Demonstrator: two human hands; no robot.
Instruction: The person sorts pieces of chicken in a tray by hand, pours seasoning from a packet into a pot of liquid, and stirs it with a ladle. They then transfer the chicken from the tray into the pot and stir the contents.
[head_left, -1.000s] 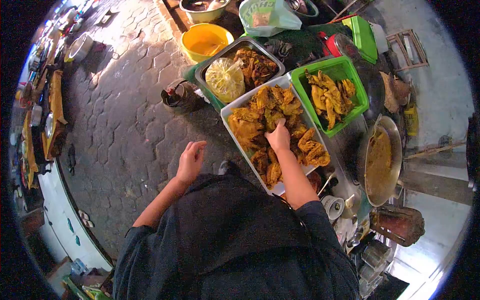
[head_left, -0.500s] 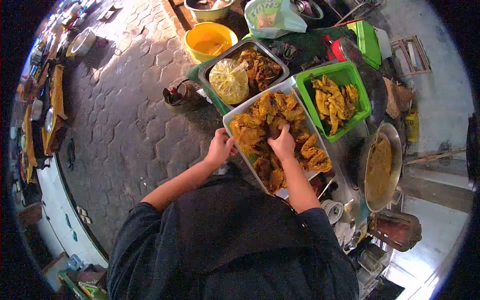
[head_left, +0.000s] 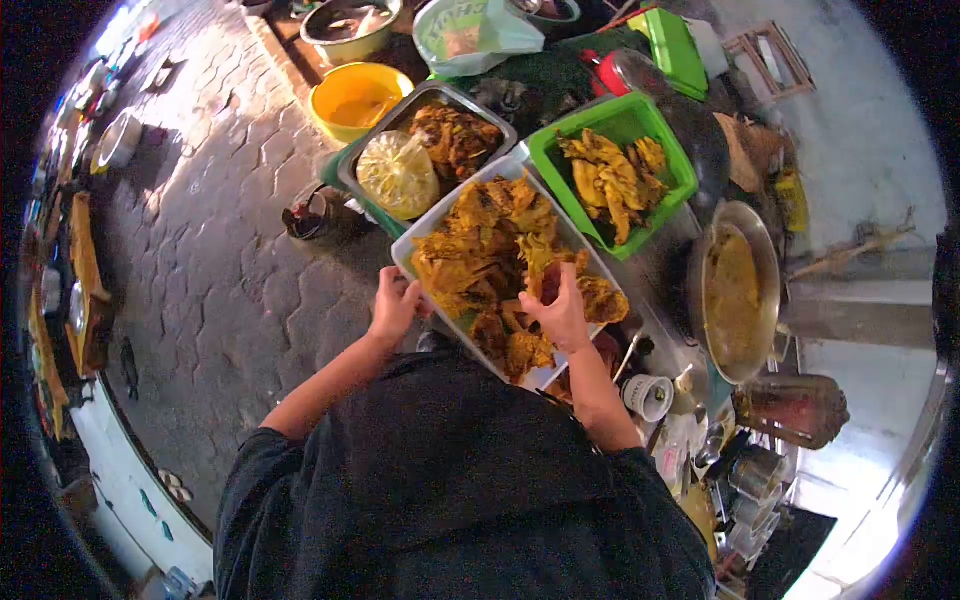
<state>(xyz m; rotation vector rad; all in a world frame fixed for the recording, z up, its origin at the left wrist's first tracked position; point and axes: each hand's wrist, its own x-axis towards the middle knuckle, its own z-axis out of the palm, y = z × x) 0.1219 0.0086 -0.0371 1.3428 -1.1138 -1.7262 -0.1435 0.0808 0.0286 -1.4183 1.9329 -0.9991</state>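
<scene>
A white plastic tray (head_left: 402, 248) heaped with yellow-brown pieces of chicken (head_left: 465, 245) lies in front of me. My left hand (head_left: 393, 308) is at its left side, fingers bent at the rim. Over the right part of the heap, my right hand (head_left: 562, 316) has thumb and fingers closed around a piece of chicken (head_left: 535, 258). A green basket (head_left: 684, 190) with more yellow chicken pieces adjoins the tray's upper right. Beyond the tray, a metal pan (head_left: 352, 165) holds darker meat pieces and a knotted clear bag (head_left: 397, 176) with yellow contents.
A yellow basin (head_left: 325, 108) and a pale plastic bag (head_left: 468, 45) are at the far side. On the right stand a wide metal pan of yellow-brown food (head_left: 735, 290), a white cup (head_left: 650, 396) and glass jars. Paved floor (head_left: 230, 250) stretches to the left.
The view has shifted, so the tray and pans appear further left. My right hand has lifted a little from the heap with a chicken piece; my left hand stays at the rim.
</scene>
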